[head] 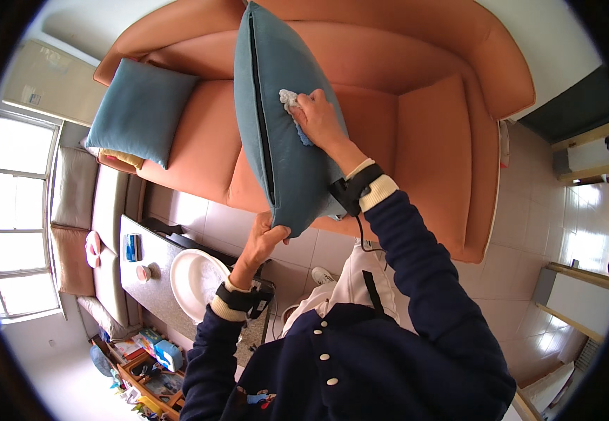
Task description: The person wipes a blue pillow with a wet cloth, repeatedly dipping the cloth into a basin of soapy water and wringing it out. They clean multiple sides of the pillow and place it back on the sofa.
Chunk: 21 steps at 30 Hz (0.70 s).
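A blue-grey cushion [294, 63] with a dark zip along one side is held up on edge in front of an orange sofa [431, 158]. My left hand [262, 239] grips its lower corner, thumb on top. In my right hand [317, 118] is a bunched cloth [288, 98], white at one end and blue at the other, pressed against the cushion's face. Part of the cloth is hidden under my fingers. Each wrist wears a black strap; a cable hangs from the right one.
A second blue-grey cushion [139, 110] leans at the sofa's left end. On the low table [152, 300] at lower left are a white basin [188, 273], a small pink cup [143, 272] and a blue box [132, 247]. A light sofa [110, 210] stands by the window.
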Each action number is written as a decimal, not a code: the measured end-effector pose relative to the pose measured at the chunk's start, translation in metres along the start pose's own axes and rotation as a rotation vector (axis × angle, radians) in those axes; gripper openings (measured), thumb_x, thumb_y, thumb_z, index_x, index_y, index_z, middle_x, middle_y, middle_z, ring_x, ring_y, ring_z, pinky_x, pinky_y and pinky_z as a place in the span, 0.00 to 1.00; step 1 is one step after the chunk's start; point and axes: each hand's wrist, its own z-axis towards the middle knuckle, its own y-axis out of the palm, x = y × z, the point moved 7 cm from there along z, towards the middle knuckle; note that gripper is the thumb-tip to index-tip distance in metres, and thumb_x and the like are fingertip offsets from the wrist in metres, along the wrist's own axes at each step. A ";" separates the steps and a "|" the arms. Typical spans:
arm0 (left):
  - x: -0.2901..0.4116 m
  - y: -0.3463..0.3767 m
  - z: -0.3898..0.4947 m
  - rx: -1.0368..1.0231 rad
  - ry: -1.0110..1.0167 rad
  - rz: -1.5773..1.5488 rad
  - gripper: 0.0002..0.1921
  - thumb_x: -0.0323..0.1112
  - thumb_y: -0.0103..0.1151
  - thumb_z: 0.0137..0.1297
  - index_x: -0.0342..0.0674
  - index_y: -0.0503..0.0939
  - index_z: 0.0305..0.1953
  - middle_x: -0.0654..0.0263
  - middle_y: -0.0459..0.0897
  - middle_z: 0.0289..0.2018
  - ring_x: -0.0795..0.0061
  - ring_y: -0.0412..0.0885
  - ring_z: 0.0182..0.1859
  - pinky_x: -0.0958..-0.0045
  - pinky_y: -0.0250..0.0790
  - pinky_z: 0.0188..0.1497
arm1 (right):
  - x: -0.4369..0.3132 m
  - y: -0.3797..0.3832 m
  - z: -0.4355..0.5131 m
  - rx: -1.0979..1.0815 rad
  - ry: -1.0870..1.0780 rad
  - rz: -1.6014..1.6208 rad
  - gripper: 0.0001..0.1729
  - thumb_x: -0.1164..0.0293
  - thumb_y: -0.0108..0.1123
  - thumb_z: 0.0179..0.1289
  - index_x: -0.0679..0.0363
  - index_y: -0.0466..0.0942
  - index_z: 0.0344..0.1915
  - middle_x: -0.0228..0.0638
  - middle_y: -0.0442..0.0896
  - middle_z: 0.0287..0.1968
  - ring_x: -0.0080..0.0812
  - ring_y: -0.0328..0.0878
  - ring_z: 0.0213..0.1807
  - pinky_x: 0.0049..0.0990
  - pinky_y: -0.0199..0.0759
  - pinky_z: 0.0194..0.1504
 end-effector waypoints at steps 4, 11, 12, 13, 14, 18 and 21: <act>-0.013 -0.001 -0.002 -0.003 -0.025 -0.065 0.09 0.32 0.48 0.47 0.32 0.75 0.21 0.66 0.75 0.20 0.78 0.71 0.23 0.78 0.63 0.26 | -0.005 0.006 -0.030 -0.111 0.060 0.186 0.14 0.62 0.51 0.66 0.63 0.70 0.41 0.48 0.67 0.37 0.52 0.70 0.38 0.40 0.66 0.40; -0.021 -0.008 -0.008 0.046 0.071 -0.295 0.12 0.38 0.50 0.54 0.35 0.77 0.29 0.66 0.77 0.25 0.79 0.72 0.26 0.78 0.63 0.27 | -0.066 -0.011 -0.138 -0.188 0.022 0.466 0.13 0.66 0.53 0.63 0.66 0.70 0.39 0.47 0.66 0.37 0.49 0.67 0.38 0.39 0.63 0.41; -0.022 -0.010 -0.007 0.070 0.095 -0.342 0.11 0.38 0.49 0.56 0.35 0.77 0.28 0.67 0.76 0.24 0.79 0.72 0.26 0.78 0.63 0.29 | -0.081 -0.013 -0.150 -0.180 0.005 0.473 0.12 0.67 0.54 0.63 0.66 0.70 0.39 0.47 0.66 0.37 0.49 0.67 0.38 0.39 0.63 0.41; -0.023 -0.013 -0.007 0.089 0.125 -0.427 0.11 0.37 0.48 0.59 0.36 0.76 0.28 0.68 0.75 0.24 0.79 0.71 0.27 0.78 0.63 0.30 | -0.092 -0.014 -0.156 -0.188 0.005 0.497 0.11 0.68 0.54 0.62 0.66 0.70 0.38 0.47 0.66 0.37 0.49 0.67 0.38 0.39 0.63 0.40; -0.030 -0.017 -0.006 0.164 0.090 -0.454 0.16 0.41 0.44 0.64 0.36 0.75 0.27 0.69 0.74 0.22 0.79 0.68 0.25 0.76 0.61 0.27 | -0.100 -0.015 -0.157 -0.150 0.003 0.487 0.11 0.68 0.54 0.63 0.66 0.70 0.38 0.46 0.66 0.37 0.46 0.66 0.37 0.37 0.63 0.40; -0.022 -0.025 -0.002 0.297 0.301 -0.066 0.20 0.41 0.36 0.70 0.35 0.71 0.25 0.73 0.66 0.19 0.83 0.60 0.23 0.74 0.52 0.24 | -0.116 -0.016 -0.150 -0.063 -0.058 0.396 0.09 0.70 0.55 0.61 0.65 0.71 0.38 0.45 0.67 0.37 0.46 0.65 0.37 0.37 0.62 0.39; -0.018 -0.021 0.000 0.313 0.332 -0.127 0.20 0.41 0.37 0.71 0.37 0.71 0.24 0.73 0.65 0.18 0.84 0.60 0.23 0.77 0.52 0.23 | -0.107 -0.008 -0.149 -0.050 -0.114 0.312 0.09 0.71 0.56 0.59 0.62 0.72 0.38 0.45 0.68 0.39 0.49 0.66 0.37 0.40 0.62 0.38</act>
